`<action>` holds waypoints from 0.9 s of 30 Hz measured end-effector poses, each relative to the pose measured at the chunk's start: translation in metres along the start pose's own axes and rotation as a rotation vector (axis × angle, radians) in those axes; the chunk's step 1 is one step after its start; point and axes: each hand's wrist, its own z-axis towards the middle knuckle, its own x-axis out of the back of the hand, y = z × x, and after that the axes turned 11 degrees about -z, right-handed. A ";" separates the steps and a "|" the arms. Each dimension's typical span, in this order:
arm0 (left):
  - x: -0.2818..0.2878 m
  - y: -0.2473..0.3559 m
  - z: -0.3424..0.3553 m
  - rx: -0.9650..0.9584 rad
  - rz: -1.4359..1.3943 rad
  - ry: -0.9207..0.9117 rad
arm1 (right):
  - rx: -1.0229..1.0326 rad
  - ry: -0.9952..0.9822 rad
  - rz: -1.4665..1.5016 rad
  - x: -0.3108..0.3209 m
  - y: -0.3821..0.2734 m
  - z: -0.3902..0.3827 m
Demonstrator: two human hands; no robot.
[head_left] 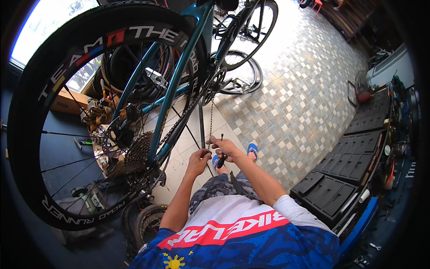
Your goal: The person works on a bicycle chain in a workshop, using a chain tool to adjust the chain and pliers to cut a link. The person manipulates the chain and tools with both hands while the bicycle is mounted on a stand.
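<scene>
A bicycle chain (211,117) hangs straight down from the chainring area of a teal bicycle (169,96) and ends between my hands. My left hand (199,162) is closed, fingertips pinched on the chain's lower end. Just above and to the right, my right hand (225,149) has thumb and forefinger against the chain while its other fingers wrap a slim tool with a black handle (221,161). The tool's thin tip sticks up past the knuckles; its exact kind is partly hidden by the fingers. The rear cassette (138,154) is left of my hands.
The large rear wheel (27,112) fills the left side. More bicycles and wheels (244,71) stand beyond on the tiled floor (286,103). Along the right runs a bench with black drawers (329,193), near a fan (362,87). Tyres (150,219) lie beside my left arm.
</scene>
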 end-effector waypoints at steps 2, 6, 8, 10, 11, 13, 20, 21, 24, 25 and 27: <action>-0.001 -0.002 -0.004 0.074 -0.055 0.012 | 0.022 -0.054 0.137 -0.008 -0.005 0.002; -0.001 -0.004 -0.009 0.130 -0.364 -0.002 | 0.057 -0.130 0.241 -0.019 -0.006 0.002; -0.001 -0.005 -0.010 0.211 -0.570 -0.018 | 0.086 -0.165 0.210 -0.022 -0.005 0.003; 0.000 -0.005 -0.010 0.129 -0.447 -0.064 | 0.089 -0.191 0.154 -0.024 -0.005 0.003; 0.002 -0.004 -0.010 0.143 -0.370 -0.073 | 0.100 -0.209 0.127 -0.024 -0.005 0.004; 0.008 -0.001 -0.012 -0.012 -0.069 -0.155 | 0.073 -0.206 0.080 -0.020 -0.008 0.003; 0.027 0.013 -0.013 -0.150 0.099 -0.203 | 0.114 -0.042 -0.255 0.006 -0.005 -0.002; 0.027 0.011 -0.011 -0.129 0.069 -0.212 | 0.120 -0.010 -0.306 0.009 -0.002 0.001; 0.021 -0.003 -0.004 -0.066 0.126 -0.169 | 0.161 0.104 -0.482 0.018 0.010 0.019; 0.018 -0.010 -0.002 -0.063 0.140 -0.162 | 0.106 0.193 -0.513 0.020 0.015 0.026; 0.006 -0.025 0.001 -0.052 0.175 -0.187 | 0.181 0.325 -0.663 0.029 0.023 0.034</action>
